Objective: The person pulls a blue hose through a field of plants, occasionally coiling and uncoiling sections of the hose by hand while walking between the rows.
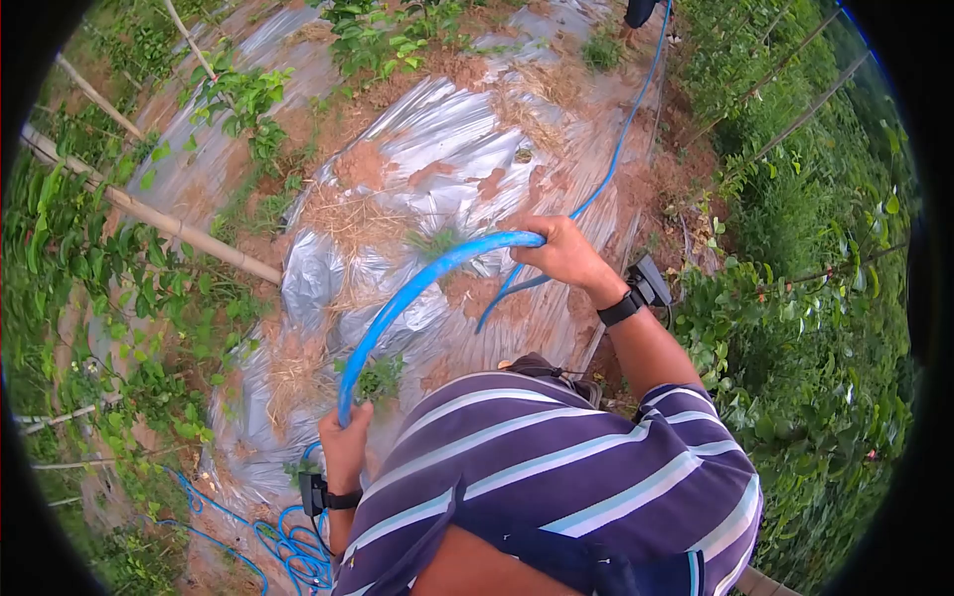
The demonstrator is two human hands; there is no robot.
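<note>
Left hand (345, 442) fingers gripping blue hose (417, 288), right hand (568, 253) fingers clasping it further along, hose arching over silver mulch sheet (447, 139)

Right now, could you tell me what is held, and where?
A blue hose: the left hand grips the arc's lower end, the right hand its top.

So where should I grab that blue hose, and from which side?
Grab the blue hose on its raised arch, between the right hand and the left hand. Come from above and wrap your fingers round it: it is thin and round, and there it hangs clear of the silver sheet, while its coils lie tangled on the ground.
</note>
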